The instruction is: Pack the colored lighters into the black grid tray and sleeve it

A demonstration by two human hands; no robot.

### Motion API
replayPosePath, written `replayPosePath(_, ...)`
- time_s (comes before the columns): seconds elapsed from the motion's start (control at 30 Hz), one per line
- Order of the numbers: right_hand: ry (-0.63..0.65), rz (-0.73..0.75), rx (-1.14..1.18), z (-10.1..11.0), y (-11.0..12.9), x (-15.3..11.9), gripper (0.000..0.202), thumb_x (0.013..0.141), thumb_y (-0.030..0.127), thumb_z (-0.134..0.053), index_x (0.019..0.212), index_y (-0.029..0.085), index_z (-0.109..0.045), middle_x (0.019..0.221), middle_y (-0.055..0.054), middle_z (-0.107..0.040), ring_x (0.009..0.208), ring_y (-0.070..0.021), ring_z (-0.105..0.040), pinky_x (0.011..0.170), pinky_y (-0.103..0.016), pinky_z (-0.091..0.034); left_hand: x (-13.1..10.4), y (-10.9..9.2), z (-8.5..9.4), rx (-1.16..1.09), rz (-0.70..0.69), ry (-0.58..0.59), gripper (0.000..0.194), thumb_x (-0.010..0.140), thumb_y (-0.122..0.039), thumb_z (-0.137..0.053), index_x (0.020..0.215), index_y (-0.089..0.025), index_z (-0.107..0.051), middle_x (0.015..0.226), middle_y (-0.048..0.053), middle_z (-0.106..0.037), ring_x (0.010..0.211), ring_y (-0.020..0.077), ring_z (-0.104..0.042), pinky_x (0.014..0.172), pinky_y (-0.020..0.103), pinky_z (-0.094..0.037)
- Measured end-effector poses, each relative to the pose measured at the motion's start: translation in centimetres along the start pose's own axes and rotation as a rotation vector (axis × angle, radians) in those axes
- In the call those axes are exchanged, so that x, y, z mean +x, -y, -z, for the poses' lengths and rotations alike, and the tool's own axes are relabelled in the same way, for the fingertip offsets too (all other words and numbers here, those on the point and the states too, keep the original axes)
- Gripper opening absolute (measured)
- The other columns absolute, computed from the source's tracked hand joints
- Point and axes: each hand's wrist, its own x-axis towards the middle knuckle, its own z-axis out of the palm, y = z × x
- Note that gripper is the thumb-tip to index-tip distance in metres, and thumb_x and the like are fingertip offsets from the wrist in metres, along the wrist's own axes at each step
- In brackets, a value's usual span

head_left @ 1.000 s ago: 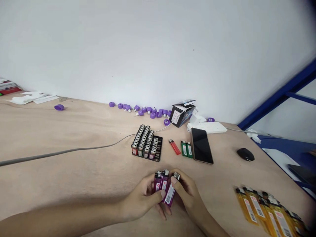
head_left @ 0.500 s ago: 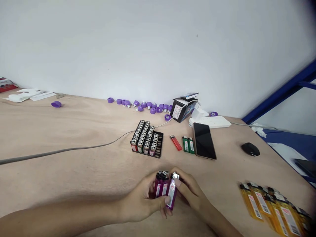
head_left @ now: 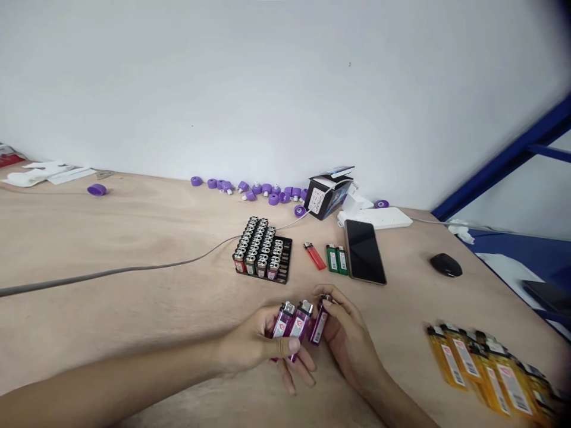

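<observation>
Two purple lighters (head_left: 298,326) with silver tops lie side by side in my left hand (head_left: 250,345), pressed under its thumb. Just to the right, my right hand (head_left: 352,339) pinches another purple lighter (head_left: 319,324) by its top end, apart from the other two. Beyond my hands stands a black rack (head_left: 285,255) holding rows of upright lighters (head_left: 259,244), their silver tops facing up. Its right part shows bare slots. A red lighter (head_left: 314,255) and two green lighters (head_left: 336,260) lie flat on the table to the right of the rack.
A phone (head_left: 366,252), a mouse (head_left: 446,265) and a white power strip (head_left: 379,218) are on the right. Several yellow lighters (head_left: 486,368) lie at the near right. Purple caps (head_left: 273,199) and a black box (head_left: 328,196) line the wall. A grey cable (head_left: 134,269) crosses the table's left.
My right hand has drawn one purple lighter away from the bunch, to the right and slightly up. The lighters in my left hand are now fanned side by side. The view has shifted slightly.
</observation>
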Motion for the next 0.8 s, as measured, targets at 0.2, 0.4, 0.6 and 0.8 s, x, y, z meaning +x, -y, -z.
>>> replayPosePath(0.2,0.195,0.052,-0.334,-0.5,0.2,-0.1,0.036,0.084,0.054,-0.065,0.088,0.019,-0.057,0.053,0.008,-0.044,0.043,-0.0075,-0.036,0.042,-0.019,-0.029,0.0,0.1,-0.7,0.114,-0.062,-0.04,0.036,0.085,-0.041,-0.072,0.105,-0.012,-0.062,0.091,0.012,-0.071,0.078,0.0183,-0.073,0.063,0.024,-0.059)
replayPosePath(0.4,0.172,0.047,-0.391,0.1,0.3,0.1,0.037,0.086,0.055,-0.061,0.087,0.018,-0.058,0.048,0.009,-0.042,0.037,-0.0056,-0.032,0.036,-0.018,-0.026,0.0,-0.6,-0.7,-0.043,-0.042,-0.009,0.023,0.088,-0.027,-0.066,0.103,-0.009,-0.069,0.1,0.018,-0.071,0.089,0.0239,-0.072,0.071,0.031,-0.059)
replayPosePath(0.6,0.252,0.039,-0.373,0.9,0.5,0.7,0.035,0.085,0.051,-0.061,0.095,0.017,-0.06,0.055,0.007,-0.045,0.043,-0.0078,-0.037,0.039,-0.019,-0.032,0.0,-0.6,-0.4,-0.13,-0.019,-0.038,0.024,0.092,-0.024,-0.059,0.107,-0.008,-0.068,0.1,0.02,-0.07,0.093,0.0259,-0.071,0.077,0.035,-0.058)
replayPosePath(0.8,0.059,0.14,-0.727,-0.8,0.2,0.4,0.026,0.08,0.043,-0.066,0.077,0.02,-0.054,0.053,0.006,-0.047,0.048,-0.01,-0.043,0.046,-0.021,-0.035,0.2,0.0,-0.1,-0.113,-0.024,-0.037,0.029,0.088,-0.035,-0.07,0.103,-0.01,-0.067,0.094,0.015,-0.072,0.088,0.0229,-0.072,0.074,0.032,-0.057)
